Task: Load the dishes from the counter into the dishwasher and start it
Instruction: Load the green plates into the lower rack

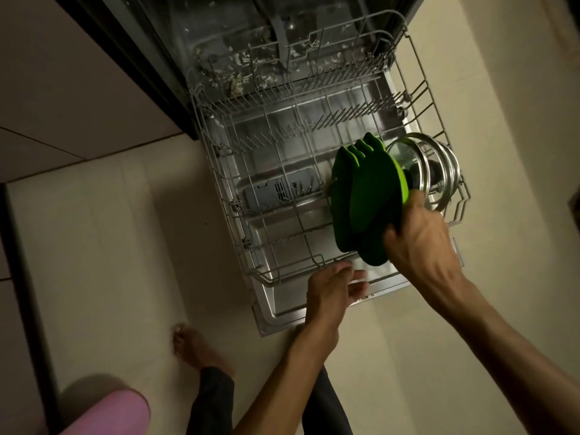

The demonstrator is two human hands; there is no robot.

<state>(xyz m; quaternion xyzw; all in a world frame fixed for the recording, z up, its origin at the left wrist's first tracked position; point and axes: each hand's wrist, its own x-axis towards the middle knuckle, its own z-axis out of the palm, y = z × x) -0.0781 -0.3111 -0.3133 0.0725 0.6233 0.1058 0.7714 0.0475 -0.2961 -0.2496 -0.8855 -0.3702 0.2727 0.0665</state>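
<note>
Several green plates point(361, 199) stand on edge as a stack in the lower rack point(282, 171), near its right side and toward its front edge. Their faces look toward the rack's left side, and their long axis runs from the front edge back toward the tub. The right hand point(417, 233) grips the stack at its near right rim, fingers curled round the edges. Just behind the plates, against the rack's right wall, glass lids point(430, 164) with metal rims also stand on edge, knobs pointing right. The left hand point(332, 290) hovers at the rack's front edge, over the open dishwasher door point(282, 312), fingers loosely spread and holding nothing. A grey cutlery basket point(273, 193) lies at the rack's left front part. Food specks dot the dishwasher tub point(238, 67) floor at the rack's far end. A bare foot point(197, 346) rests on the pale floor point(125, 246), and a pink roll point(106, 412) shows at the lower left.
</note>
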